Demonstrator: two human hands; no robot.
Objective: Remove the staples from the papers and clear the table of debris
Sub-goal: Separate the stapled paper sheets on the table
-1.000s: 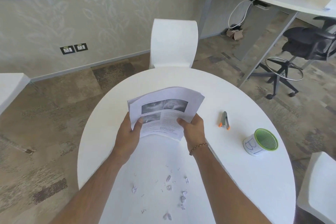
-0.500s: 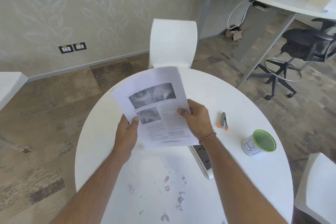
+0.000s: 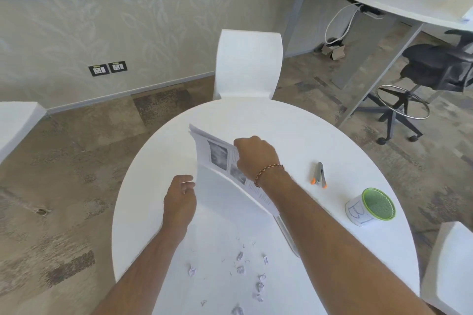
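A stack of printed papers stands tilted on edge on the round white table. My right hand grips its top edge from above. My left hand is loosely curled at the stack's lower left edge; I cannot tell whether it grips the sheets. Loose staples and small paper scraps lie scattered on the near part of the table, between my forearms. A grey and orange staple remover lies to the right of the papers.
A green-rimmed mesh cup with a paper label stands at the table's right. A flat device pokes out under my right forearm. White chairs stand at the far side and near right; a black office chair is beyond.
The papers went from held flat in both hands to standing on edge on the table. My right hand moved to the top edge; my left hand slid to the lower left edge.
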